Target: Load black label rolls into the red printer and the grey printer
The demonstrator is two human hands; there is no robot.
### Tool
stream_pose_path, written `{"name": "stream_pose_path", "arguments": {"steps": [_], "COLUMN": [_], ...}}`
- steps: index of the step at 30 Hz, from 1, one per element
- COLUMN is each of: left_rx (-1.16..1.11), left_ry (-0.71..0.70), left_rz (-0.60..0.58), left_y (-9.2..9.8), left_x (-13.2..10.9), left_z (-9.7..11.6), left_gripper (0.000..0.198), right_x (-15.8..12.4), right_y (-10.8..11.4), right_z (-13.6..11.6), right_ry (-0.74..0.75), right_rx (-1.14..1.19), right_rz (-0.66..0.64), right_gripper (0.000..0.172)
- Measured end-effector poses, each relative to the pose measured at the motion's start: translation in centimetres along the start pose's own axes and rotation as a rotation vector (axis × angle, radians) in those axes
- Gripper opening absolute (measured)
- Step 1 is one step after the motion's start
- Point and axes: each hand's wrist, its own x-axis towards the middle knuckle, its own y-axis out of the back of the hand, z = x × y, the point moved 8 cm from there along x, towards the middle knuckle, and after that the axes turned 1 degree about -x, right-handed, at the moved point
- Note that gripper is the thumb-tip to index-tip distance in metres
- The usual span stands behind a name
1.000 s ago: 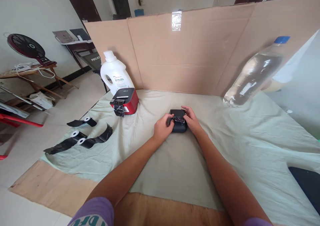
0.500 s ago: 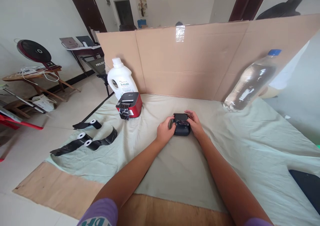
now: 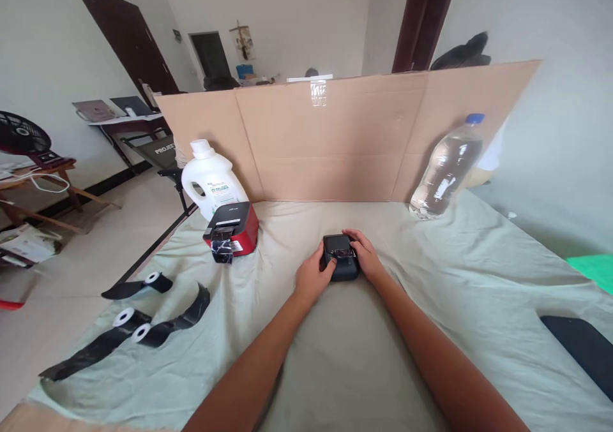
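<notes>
Hands meet on the small black printer (image 3: 340, 265), which sits on the pale green cloth (image 3: 335, 362) of the table, about mid-way across and nearer the far cardboard screen (image 3: 335, 145) than to us. Our left hand (image 3: 312, 277) has its fingers curled against the printer's left side; our right hand (image 3: 368, 258) wraps the right side, fingers closed on the casing and thumb laid over the top by the glossy strip at its slot. Both hands are clamped on it, and it rests flat, not lifted.

To the far left stands a red printer (image 3: 233, 228) with a white jug (image 3: 209, 178) just behind it, and black paper rolls (image 3: 138, 327) lie unrolled near the left edge. A water bottle (image 3: 443, 167) leans at the far right, well apart.

We judge the work here is fine handling at the top slot. It should go best if the left hand only steadies the body against the cloth while the right thumb works, with light pressure so the small case does not slide or tip on the soft fabric
</notes>
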Motion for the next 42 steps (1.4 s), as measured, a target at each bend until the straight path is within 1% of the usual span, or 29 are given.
{"name": "stream_pose_path", "arguments": {"steps": [3, 6, 9, 14, 17, 19, 21, 23, 24, 26, 28, 31, 33, 34, 36, 38, 40, 42], "left_rx": [-0.016, 0.000, 0.031, 0.090, 0.117, 0.104, 0.064, 0.005, -0.028, -0.095, -0.158, -0.247, -0.273, -0.274, -0.265, -0.250, -0.230, -0.203], "left_ry": [-0.054, -0.126, -0.120, -0.089, -0.094, -0.128, -0.175, -0.196, -0.198, -0.213, -0.283, -0.370, -0.375, -0.365, -0.336, -0.322, -0.319, -0.323], "left_rz": [-0.027, -0.085, -0.114, -0.086, -0.060, 0.002, 0.075, 0.119, 0.122, 0.098, 0.041, -0.057, -0.116, -0.145, -0.196, -0.239, -0.267, -0.287], "left_y": [0.0, -0.3, -0.6, -0.9, -0.9, -0.5, -0.2, -0.5, -1.0, -3.0, -6.2, -12.2, -16.4, -18.4, -21.5, -23.7, -25.0, -26.0], "left_x": [-0.2, -0.5, -0.4, -0.4, -0.6, -0.7, -0.5, 0.2, 0.8, 2.2, 3.7, 5.1, 5.6, 5.7, 5.8, 6.0, 6.3, 6.8], "left_z": [0.2, 0.3, 0.1, 0.0, 0.2, 1.1, 2.6, 4.8, 6.1, 9.3, 13.3, 18.8, 21.1, 21.9, 22.7, 23.0, 23.2, 23.5], "left_gripper": [0.072, 0.090, 0.102, 0.110, 0.110, 0.108, 0.106, 0.108, 0.109, 0.111, 0.107, 0.103, 0.104, 0.104, 0.105, 0.109, 0.113, 0.118], "right_x": [-0.3, -0.8, -1.2, -1.5, -1.6, -1.4, -0.7, 0.1, 0.6, 1.3, 1.6, 1.0, 0.1, -0.3, -0.8, -1.2, -1.5, -1.7], "right_y": [0.4, 1.2, 1.9, 1.5, 1.0, 0.8, 1.2, 2.7, 3.9, 7.6, 12.5, 20.8, 25.5, 27.4, 30.2, 31.9, 33.1, 33.8], "right_z": [-0.3, -0.7, -1.2, -1.7, -1.6, -2.0, -3.0, -4.3, -4.9, -5.7, -5.8, -4.8, -3.3, -2.5, -1.0, 0.3, 1.2, 1.8], "right_ry": [0.024, 0.046, 0.046, 0.027, -0.015, -0.023, -0.001, 0.037, 0.055, 0.082, 0.098, 0.126, 0.099, 0.077, 0.035, 0.007, -0.017, -0.043], "right_rx": [-0.128, -0.250, -0.342, -0.473, -0.417, -0.351, -0.309, -0.294, -0.287, -0.268, -0.230, -0.198, -0.208, -0.207, -0.190, -0.176, -0.174, -0.174], "right_rz": [0.082, 0.204, 0.286, 0.282, 0.283, 0.278, 0.265, 0.257, 0.260, 0.290, 0.358, 0.534, 0.627, 0.655, 0.682, 0.700, 0.721, 0.739], "right_gripper": [0.038, 0.033, 0.026, 0.027, 0.028, 0.032, 0.035, 0.037, 0.038, 0.040, 0.042, 0.045, 0.046, 0.046, 0.046, 0.045, 0.047, 0.049]}}
